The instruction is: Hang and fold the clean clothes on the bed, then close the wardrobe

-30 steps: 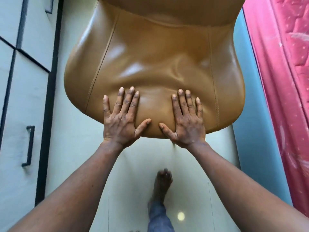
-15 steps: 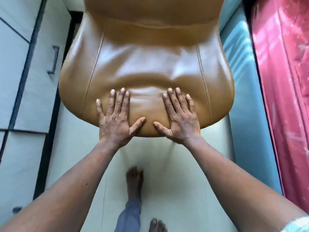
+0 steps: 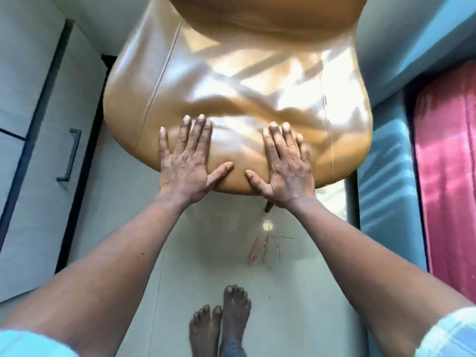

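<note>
Pressing flat on the tan chair [image 3: 244,86], the left hand [image 3: 186,163] and right hand [image 3: 286,166] lie wide, fingers straight; wardrobe [image 3: 31,150] at 9 o'clock, bed [image 3: 448,176] at 3 o'clock.

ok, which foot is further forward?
The foot nearer the pink mattress: its toes reach closer to the tan chair than those of the other foot.

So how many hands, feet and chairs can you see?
Hands: 2, the left hand and the right hand
Feet: 2, the left foot and the right foot
Chairs: 1, the tan chair
Total: 5
</note>
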Demonstrator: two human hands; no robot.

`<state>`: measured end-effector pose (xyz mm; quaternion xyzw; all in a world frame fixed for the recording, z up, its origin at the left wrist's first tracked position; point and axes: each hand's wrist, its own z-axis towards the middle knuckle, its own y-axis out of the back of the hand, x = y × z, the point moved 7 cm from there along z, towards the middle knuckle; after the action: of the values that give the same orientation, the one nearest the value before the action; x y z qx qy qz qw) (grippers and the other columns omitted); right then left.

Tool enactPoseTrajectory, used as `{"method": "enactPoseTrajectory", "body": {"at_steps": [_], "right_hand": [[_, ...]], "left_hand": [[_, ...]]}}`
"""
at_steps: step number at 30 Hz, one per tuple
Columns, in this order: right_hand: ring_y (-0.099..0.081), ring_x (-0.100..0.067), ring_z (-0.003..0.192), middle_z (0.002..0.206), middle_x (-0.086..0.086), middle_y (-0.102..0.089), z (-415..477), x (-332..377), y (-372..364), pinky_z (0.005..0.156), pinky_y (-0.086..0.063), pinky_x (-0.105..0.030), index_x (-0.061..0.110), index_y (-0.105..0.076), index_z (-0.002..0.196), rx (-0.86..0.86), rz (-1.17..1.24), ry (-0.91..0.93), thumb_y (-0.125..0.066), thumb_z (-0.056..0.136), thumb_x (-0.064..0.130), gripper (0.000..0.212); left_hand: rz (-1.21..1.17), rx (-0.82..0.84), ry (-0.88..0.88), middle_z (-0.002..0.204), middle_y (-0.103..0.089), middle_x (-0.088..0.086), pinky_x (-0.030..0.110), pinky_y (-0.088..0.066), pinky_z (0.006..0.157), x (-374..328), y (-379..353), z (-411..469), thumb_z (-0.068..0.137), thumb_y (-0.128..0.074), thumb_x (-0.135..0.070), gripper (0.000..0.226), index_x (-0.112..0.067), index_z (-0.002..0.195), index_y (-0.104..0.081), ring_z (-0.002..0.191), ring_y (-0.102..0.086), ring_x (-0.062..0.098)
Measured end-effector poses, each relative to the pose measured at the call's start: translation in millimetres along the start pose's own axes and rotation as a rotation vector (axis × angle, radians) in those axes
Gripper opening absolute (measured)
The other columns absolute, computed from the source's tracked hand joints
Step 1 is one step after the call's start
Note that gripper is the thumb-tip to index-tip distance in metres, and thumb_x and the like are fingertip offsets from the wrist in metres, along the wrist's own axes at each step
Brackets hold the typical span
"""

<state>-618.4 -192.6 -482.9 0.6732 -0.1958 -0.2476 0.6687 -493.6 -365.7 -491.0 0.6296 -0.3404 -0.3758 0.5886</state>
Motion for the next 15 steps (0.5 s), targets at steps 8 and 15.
{"method": "enactPoseTrajectory", "body": {"at_steps": [8,15], "right_hand": [[-0.004,-0.031,0.159,0.172,-0.010,-0.009,37.7,-14.6,-2.0,0.126,-0.011,-0.054,0.011,-0.015,0.164,-0.008,-0.056,0.014,-0.027,0.093,0.079,0.099],[0.002,-0.030,0.160,0.173,-0.009,-0.001,33.7,-10.7,7.9,0.127,-0.006,-0.054,0.011,-0.010,0.165,0.140,0.016,0.011,-0.022,0.094,0.078,0.098]], "left_hand": [[0.041,0.040,-0.001,0.174,0.014,-0.005,0.066,0.003,0.124,2.1,-1.2,38.9,0.091,-0.007,-0.087,0.100,-0.022,0.166,0.006,0.160,0.014,0.021],[0.025,0.217,-0.011,0.173,0.017,-0.004,0.066,0.003,0.124,0.9,11.7,33.9,0.089,-0.001,-0.087,0.101,-0.021,0.165,0.010,0.159,0.016,0.021]]}}
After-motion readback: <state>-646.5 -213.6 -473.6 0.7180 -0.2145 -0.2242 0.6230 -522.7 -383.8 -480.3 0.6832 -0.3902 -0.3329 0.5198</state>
